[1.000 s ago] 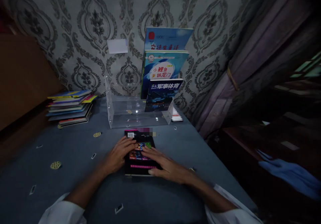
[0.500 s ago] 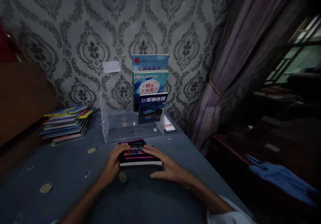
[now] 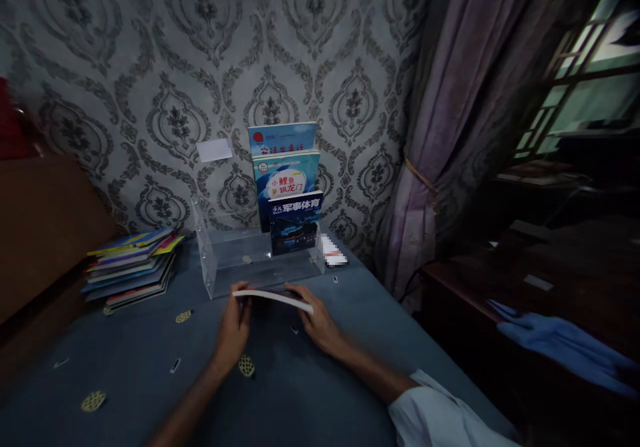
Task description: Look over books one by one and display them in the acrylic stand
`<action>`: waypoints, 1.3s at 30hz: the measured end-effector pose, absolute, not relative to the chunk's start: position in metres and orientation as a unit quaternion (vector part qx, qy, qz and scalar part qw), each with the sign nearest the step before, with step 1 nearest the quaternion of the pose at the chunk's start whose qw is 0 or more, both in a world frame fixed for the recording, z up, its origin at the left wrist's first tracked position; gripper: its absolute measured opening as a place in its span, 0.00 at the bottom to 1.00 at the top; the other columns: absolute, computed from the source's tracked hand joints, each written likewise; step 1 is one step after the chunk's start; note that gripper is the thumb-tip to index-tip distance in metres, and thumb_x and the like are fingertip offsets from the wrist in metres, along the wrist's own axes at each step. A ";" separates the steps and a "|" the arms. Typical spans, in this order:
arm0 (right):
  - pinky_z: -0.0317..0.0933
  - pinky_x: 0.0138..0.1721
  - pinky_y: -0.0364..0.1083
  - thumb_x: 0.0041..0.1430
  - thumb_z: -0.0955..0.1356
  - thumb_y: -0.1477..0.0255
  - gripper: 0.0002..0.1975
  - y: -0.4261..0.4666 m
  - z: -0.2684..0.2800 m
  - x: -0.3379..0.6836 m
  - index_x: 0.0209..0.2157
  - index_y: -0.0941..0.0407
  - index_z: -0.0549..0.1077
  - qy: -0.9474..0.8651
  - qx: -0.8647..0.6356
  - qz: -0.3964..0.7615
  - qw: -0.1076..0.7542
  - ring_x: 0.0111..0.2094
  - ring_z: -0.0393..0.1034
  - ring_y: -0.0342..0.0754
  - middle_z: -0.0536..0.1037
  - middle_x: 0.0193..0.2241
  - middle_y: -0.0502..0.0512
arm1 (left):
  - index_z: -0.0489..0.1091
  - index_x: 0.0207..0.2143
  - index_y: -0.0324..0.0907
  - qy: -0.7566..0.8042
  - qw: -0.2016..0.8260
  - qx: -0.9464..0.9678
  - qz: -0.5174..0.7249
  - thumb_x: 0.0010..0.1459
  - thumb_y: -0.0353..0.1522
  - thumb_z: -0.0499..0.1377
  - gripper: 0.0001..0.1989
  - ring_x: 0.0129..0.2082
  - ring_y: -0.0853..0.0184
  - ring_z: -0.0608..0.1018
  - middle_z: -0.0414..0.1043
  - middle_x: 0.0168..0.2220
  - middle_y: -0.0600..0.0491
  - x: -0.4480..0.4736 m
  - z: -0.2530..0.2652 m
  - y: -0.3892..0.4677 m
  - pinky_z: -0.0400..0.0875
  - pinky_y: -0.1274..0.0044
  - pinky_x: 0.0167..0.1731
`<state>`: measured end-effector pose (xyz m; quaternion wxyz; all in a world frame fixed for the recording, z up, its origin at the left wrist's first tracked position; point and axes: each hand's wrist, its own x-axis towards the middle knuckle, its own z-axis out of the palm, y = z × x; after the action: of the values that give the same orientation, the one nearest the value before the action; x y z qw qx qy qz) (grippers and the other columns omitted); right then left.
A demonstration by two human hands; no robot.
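Note:
Between my two hands is a thin book [image 3: 274,297], seen edge-on with its white page edge toward me and slightly bowed. My left hand [image 3: 234,323] grips its left end, and my right hand [image 3: 316,320] grips the right end. Just behind it stands a clear acrylic book rack [image 3: 240,270]. On the rack's right side, three books rise in steps: a dark blue one [image 3: 296,223] in front, a teal one [image 3: 287,173] behind it, and a light blue one [image 3: 283,138] at the back. The held book's cover is mostly hidden.
A stack of books [image 3: 133,267] lies on the blue tablecloth [image 3: 150,400] at the left, near a brown box [image 3: 45,227]. A curtain [image 3: 420,213] hangs beyond the table's right edge. Blue cloth [image 3: 565,350] rests on a dark surface farther right. Patterned wallpaper [image 3: 350,100] backs the table.
The book was lying flatter with its dark, pink-marked cover showing; now it is tilted edge-on toward me. Both hands have closed on its ends. The view has shifted slightly.

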<state>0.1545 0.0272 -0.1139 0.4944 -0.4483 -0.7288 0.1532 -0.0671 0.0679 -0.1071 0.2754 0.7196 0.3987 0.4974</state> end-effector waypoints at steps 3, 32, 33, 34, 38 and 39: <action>0.61 0.63 0.60 0.61 0.60 0.79 0.27 0.027 -0.121 0.153 0.61 0.52 0.65 -0.732 -0.448 0.155 0.490 0.60 0.68 0.53 0.74 0.56 0.60 | 0.61 0.52 0.45 0.395 0.264 0.723 0.502 0.69 0.40 0.49 0.14 0.52 0.60 0.76 0.74 0.49 0.47 -0.067 -0.106 0.068 0.69 0.61 0.56; 0.60 0.63 0.60 0.64 0.60 0.78 0.25 0.017 -0.127 0.157 0.62 0.55 0.64 -0.730 -0.403 0.182 0.520 0.61 0.66 0.54 0.72 0.58 0.64 | 0.62 0.54 0.44 0.348 0.282 0.721 0.529 0.64 0.40 0.55 0.19 0.48 0.57 0.79 0.75 0.47 0.46 -0.072 -0.118 0.061 0.74 0.62 0.50; 0.60 0.63 0.59 0.64 0.60 0.78 0.25 0.017 -0.128 0.157 0.62 0.54 0.64 -0.729 -0.402 0.182 0.523 0.61 0.66 0.54 0.72 0.58 0.63 | 0.62 0.54 0.44 0.345 0.288 0.718 0.532 0.64 0.41 0.56 0.19 0.47 0.56 0.80 0.75 0.47 0.46 -0.072 -0.118 0.061 0.75 0.62 0.49; 0.61 0.63 0.59 0.63 0.60 0.79 0.25 0.017 -0.128 0.157 0.62 0.54 0.64 -0.729 -0.401 0.182 0.524 0.61 0.66 0.54 0.72 0.57 0.62 | 0.62 0.54 0.44 0.344 0.293 0.715 0.533 0.63 0.41 0.56 0.19 0.47 0.56 0.80 0.75 0.46 0.45 -0.072 -0.118 0.061 0.75 0.62 0.49; 0.60 0.63 0.60 0.63 0.60 0.79 0.26 0.016 -0.126 0.157 0.62 0.53 0.64 -0.728 -0.401 0.181 0.525 0.60 0.66 0.54 0.72 0.57 0.62 | 0.62 0.54 0.43 0.343 0.302 0.713 0.531 0.62 0.42 0.58 0.21 0.47 0.56 0.80 0.75 0.47 0.45 -0.073 -0.120 0.062 0.75 0.62 0.49; 0.61 0.62 0.60 0.63 0.60 0.79 0.26 0.016 -0.126 0.157 0.62 0.53 0.64 -0.728 -0.403 0.182 0.524 0.60 0.66 0.54 0.73 0.57 0.62 | 0.62 0.55 0.44 0.339 0.302 0.715 0.532 0.63 0.42 0.57 0.21 0.48 0.56 0.80 0.75 0.47 0.45 -0.074 -0.121 0.062 0.75 0.62 0.49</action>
<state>0.1568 0.0157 -0.1255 0.5239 -0.4034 -0.7279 0.1815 -0.0735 0.0624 -0.1210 0.3019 0.7145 0.3394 0.5321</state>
